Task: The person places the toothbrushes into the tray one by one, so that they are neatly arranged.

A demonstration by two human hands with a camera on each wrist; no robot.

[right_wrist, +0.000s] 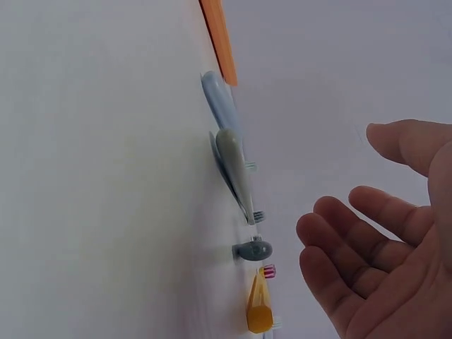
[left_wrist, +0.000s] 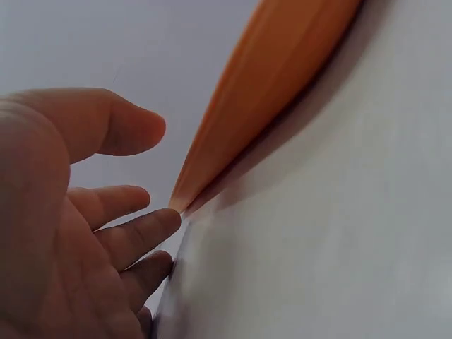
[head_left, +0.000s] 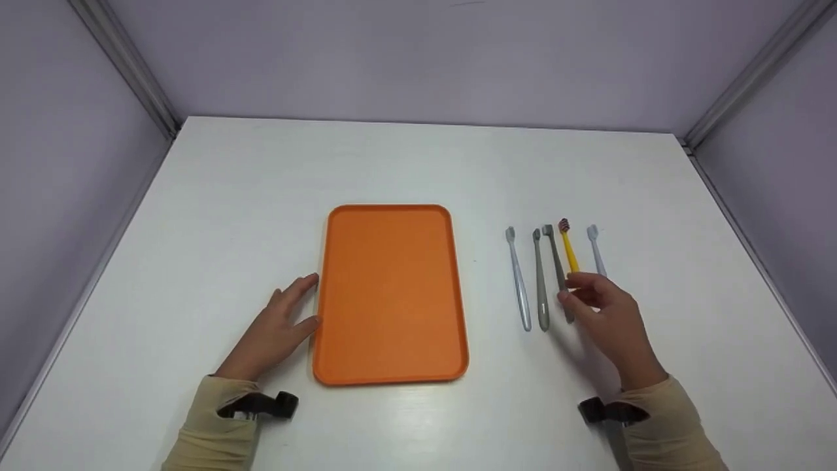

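An orange tray [head_left: 392,294] lies flat in the middle of the white table [head_left: 418,163]. My left hand [head_left: 299,304] rests on the table at the tray's left edge, fingers straight and fingertips against the rim [left_wrist: 275,78]. To the right of the tray lie several toothbrushes side by side: a light blue one [head_left: 518,281], a grey one [head_left: 541,288], a dark grey one [head_left: 554,252], a yellow one [head_left: 569,248] and a pale blue one [head_left: 595,245]. My right hand [head_left: 572,291] hovers over the yellow and dark grey handles, fingers relaxed, holding nothing [right_wrist: 353,176].
Grey walls enclose the table at the back and on both sides. White tabletop stretches behind the tray and to the far left. In the right wrist view the tray's edge [right_wrist: 219,39] shows just beyond the light blue brush [right_wrist: 219,99].
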